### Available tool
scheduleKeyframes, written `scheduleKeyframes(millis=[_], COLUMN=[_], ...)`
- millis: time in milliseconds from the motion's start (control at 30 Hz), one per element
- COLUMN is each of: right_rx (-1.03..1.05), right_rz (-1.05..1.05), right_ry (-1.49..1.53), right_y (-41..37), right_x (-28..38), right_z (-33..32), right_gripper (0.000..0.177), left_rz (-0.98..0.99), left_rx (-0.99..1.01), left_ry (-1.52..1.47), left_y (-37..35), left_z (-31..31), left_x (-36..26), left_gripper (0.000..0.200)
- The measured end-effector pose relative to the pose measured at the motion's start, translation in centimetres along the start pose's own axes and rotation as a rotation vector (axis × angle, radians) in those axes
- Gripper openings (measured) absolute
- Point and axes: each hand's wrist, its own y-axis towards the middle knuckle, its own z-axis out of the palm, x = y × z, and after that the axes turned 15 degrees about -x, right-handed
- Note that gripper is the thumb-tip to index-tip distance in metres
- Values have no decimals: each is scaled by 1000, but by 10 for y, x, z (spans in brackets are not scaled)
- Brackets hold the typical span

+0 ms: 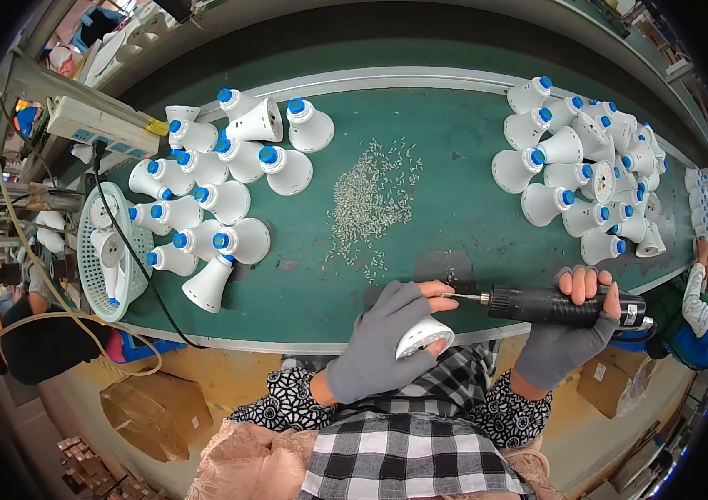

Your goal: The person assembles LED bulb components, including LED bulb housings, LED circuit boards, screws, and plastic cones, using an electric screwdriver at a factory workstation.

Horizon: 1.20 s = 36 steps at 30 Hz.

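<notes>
My left hand [383,337], in a grey fingerless glove, grips a white bulb housing [423,337] at the near edge of the green belt. Its thumb and forefinger pinch at the tip of the driver bit [464,295]. My right hand [566,329], gloved the same way, is closed around a black electric screwdriver [562,306] held level, bit pointing left toward the left hand's fingers. A scatter of small silver screws [368,204] lies on the belt just beyond my hands.
White housings with blue caps are heaped at the left [216,187] and right [587,171] of the green conveyor belt [454,125]. A white basket [104,250], a power strip [96,125] and cables sit at far left. Another person [700,321] is at the right edge. Cardboard boxes [158,412] lie below.
</notes>
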Motion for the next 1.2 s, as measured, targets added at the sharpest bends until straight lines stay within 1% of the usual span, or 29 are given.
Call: scheduleKeyframes(millis=[100,267,367,467,567,667,767,800,833,867,900,1000,1100,1200], right_rx=[-4,53,81,109,135,130,124,123,118,158,183,193,203,227], right_rz=[0,-14,-32,-25,-14,-65,-91,-90,-133,-118,-125,-186,-265,-299], right_ry=[-4,-49,-78,-83,-76,-62,15,51,53,94,67,-19,-56,-67], right_y=[-1,-2,-4,-4,-4,-5,-9,-12,-17,-21,-28,-46,-57,-62], right_x=[2,7,9,9,8,9,15,19,21,24,28,32,26,18], right_z=[2,5,9,11,10,10,9,9,9,9,8,6,9,11], right_gripper=[13,13,14,16,18,18,19,19,19,19,19,24,29,34], left_rz=[60,171,212,237,202,21,-166,-333,-499,-666,-671,-674,-591,-580], left_rx=[-2,-20,11,57,73,27,-64,-87,-111,-134,-189,-209,-225,-230], left_ry=[43,134,175,198,169,21,-249,-319,-390,-460,-472,-454,-395,-388], left_y=[-1,-3,-2,-2,-4,-6,-11,-12,-13,-14,-13,-15,-17,-17], left_z=[1,4,4,2,3,4,5,4,3,3,6,10,17,18], left_x=[2,6,7,6,8,3,15,12,8,5,7,7,8,5], left_gripper=[41,41,41,42,40,36,31,30,29,28,27,28,29,28])
